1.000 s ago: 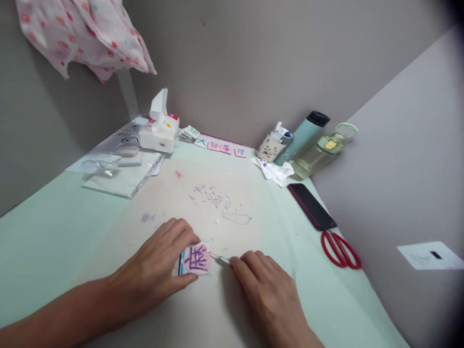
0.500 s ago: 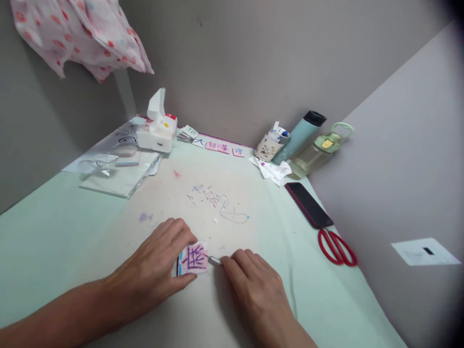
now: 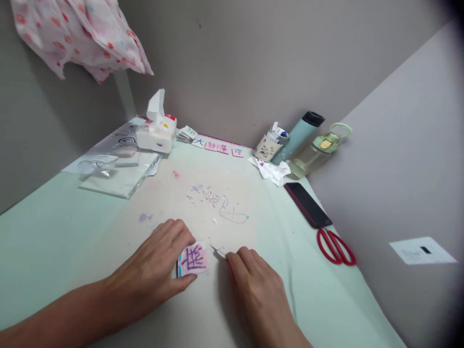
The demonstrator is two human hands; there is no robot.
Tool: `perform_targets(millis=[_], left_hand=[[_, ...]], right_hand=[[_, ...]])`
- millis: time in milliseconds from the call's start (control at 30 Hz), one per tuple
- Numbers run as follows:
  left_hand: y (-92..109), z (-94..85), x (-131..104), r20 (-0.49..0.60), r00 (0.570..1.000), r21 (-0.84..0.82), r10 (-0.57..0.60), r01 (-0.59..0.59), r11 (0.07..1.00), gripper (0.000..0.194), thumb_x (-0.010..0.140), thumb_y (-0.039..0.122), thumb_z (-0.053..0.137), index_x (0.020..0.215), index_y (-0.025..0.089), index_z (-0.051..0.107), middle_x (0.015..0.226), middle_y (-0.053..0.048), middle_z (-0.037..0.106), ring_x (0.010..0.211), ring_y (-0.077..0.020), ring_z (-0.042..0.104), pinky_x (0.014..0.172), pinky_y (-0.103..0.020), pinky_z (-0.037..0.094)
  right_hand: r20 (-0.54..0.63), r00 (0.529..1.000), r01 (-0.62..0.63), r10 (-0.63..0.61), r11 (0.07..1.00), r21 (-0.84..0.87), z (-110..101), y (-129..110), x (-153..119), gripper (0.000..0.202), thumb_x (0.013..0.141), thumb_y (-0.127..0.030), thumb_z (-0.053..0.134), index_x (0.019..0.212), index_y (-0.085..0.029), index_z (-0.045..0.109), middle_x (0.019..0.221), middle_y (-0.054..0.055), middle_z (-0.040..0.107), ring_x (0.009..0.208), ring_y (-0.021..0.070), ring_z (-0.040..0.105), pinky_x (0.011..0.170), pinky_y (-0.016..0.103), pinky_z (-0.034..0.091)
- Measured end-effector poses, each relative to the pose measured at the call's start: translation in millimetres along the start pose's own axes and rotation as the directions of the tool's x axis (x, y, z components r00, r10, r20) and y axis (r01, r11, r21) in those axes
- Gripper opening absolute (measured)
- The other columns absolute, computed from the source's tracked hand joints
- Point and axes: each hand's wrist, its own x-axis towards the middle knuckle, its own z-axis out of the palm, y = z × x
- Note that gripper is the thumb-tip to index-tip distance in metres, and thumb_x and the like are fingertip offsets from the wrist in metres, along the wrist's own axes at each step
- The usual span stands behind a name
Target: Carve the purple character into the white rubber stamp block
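Observation:
A small square block [image 3: 194,258] with a purple character on a pink and white face lies near the table's front. My left hand [image 3: 159,261] grips its left part between thumb and fingers. Just right of the block, my right hand [image 3: 250,275] is closed on a slim carving knife [image 3: 219,252]. The knife's thin tip points up and left, a small gap away from the block. Shavings [image 3: 212,195] and a thin curled strip [image 3: 234,215] lie beyond both hands.
Tissue pack [image 3: 157,134], plastic-wrapped sheets [image 3: 119,176] and small character tiles [image 3: 217,147] stand at the back. To the right are a pen cup [image 3: 268,146], blue bottle [image 3: 299,135], green-lidded bottle [image 3: 315,152], crumpled tissue [image 3: 270,170], phone [image 3: 308,205] and red scissors [image 3: 336,247].
The knife tip has moved off the block's right edge, and my right hand has shifted slightly right. My left hand still holds the block in the same place.

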Motion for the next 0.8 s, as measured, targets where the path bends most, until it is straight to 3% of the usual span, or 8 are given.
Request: perform_targets(millis=[133,333,533,800], left_hand=[[-1.1,0.5,0.4,0.003,1.000,-0.012,-0.008,0.008,1.000,0.021,0.084,0.016,0.065,0.103,0.022,0.059,0.102,-0.003,0.056,0.095,-0.0251,0.052,0.082,-0.037,0.043],[-2.8,0.7,1.6,0.017,1.000,-0.038,-0.020,0.021,0.999,0.024,0.082,0.015,0.066,0.103,0.022,0.059,0.103,-0.003,0.056,0.096,-0.0250,0.052,0.082,-0.037,0.042],[-1.4,0.5,0.9,0.020,1.000,-0.021,-0.012,0.012,1.000,0.026,0.083,0.013,0.067,0.105,0.022,0.059,0.104,-0.003,0.055,0.098,-0.0255,0.051,0.083,-0.039,0.042],[9.4,0.8,-3.1,-0.073,0.991,0.151,0.113,-0.101,0.983,0.021,0.090,0.011,0.061,0.108,0.020,0.060,0.104,-0.007,0.057,0.096,-0.0287,0.051,0.082,-0.043,0.040]], right_hand=[[-0.039,0.995,-0.089,0.091,0.994,0.069,2.1,5.5,-0.5,0.035,0.111,-0.016,0.041,0.087,-0.020,0.067,0.074,0.003,0.061,0.063,0.0202,0.054,0.059,0.033,0.035],[0.036,0.999,-0.022,0.014,0.978,0.208,-0.9,4.9,3.7,0.027,0.110,-0.016,0.048,0.094,-0.019,0.069,0.078,0.002,0.063,0.066,0.0189,0.059,0.061,0.031,0.040],[0.023,1.000,0.013,-0.016,0.988,0.153,0.8,2.7,4.1,0.029,0.109,-0.012,0.047,0.091,-0.019,0.069,0.074,0.002,0.061,0.063,0.0191,0.057,0.059,0.031,0.039],[-0.028,0.996,0.081,-0.080,0.996,0.041,-7.7,-8.0,7.6,0.032,0.102,-0.002,0.042,0.086,-0.019,0.063,0.071,0.003,0.060,0.060,0.0204,0.054,0.058,0.032,0.037]])
